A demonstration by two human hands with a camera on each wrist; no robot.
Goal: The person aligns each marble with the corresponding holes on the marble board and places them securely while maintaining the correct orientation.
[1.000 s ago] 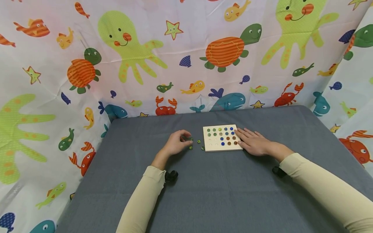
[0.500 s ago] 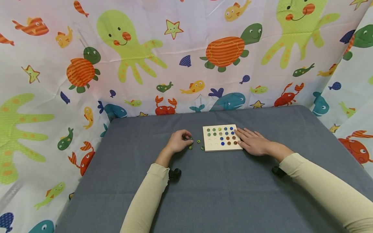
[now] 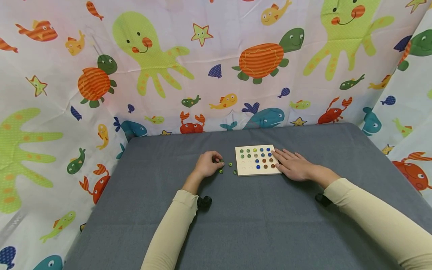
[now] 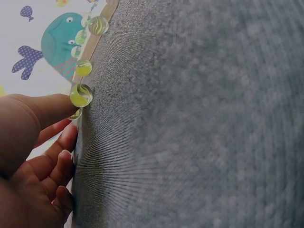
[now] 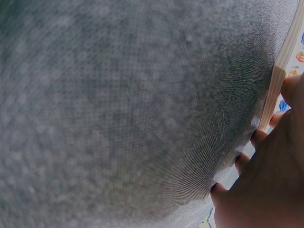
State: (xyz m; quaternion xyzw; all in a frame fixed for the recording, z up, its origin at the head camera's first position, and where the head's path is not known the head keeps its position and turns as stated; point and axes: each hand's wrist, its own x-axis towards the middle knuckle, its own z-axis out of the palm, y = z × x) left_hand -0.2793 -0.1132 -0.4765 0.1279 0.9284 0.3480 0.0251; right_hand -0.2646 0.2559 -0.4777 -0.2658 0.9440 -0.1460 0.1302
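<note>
My left hand [image 3: 208, 164] is low over the table, left of a pale wooden board [image 3: 240, 170]. In the left wrist view, a glass marble [image 4: 75, 114] sits between its thumb and index finger, which pinch it. A green-yellow marble [image 4: 80, 95] lies beside the thumb tip, with another marble [image 4: 83, 67] farther along. Loose marbles [image 3: 230, 164] rest between this hand and the board. My right hand [image 3: 293, 164] lies with fingers extended over the board's right edge, thumb and fingertips touching it. Green, yellow, blue and brown marbles fill rows of hollows; bare hollows [image 3: 246, 165] show at lower left.
A grey cloth [image 3: 256, 217] covers the table. Behind and at both sides hangs a white curtain [image 3: 175, 112] printed with sea animals. A black wrist camera [image 3: 204, 203] sits by the left sleeve, another [image 3: 323, 199] by the right.
My left hand has shifted slightly right, its thumb and index finger drawing together around a marble. The right hand and the board have stayed in place.
</note>
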